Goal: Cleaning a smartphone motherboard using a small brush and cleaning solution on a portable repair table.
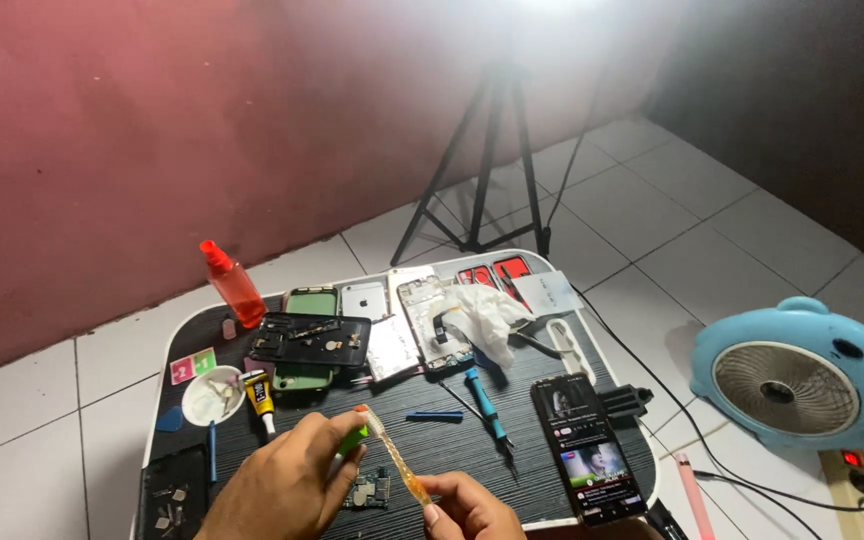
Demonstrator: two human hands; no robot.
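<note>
1. Near edge of the table: the left hand pinches a green lighter against a thin orange strip.
2. The right hand grips the strip's lower end.
3. The strip looks light, limp and fragile; best held by its ends.

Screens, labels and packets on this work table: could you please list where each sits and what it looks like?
Phone: table's right front, black slab, lit screen showing pictures.
Small packets: left side by the white dish, one pink, one green, square.
Glue tube: beside the dish, yellow-and-black label.
White card: far right corner, pale rectangle.
Fan's power strip: floor, right, red indicator.
</note>
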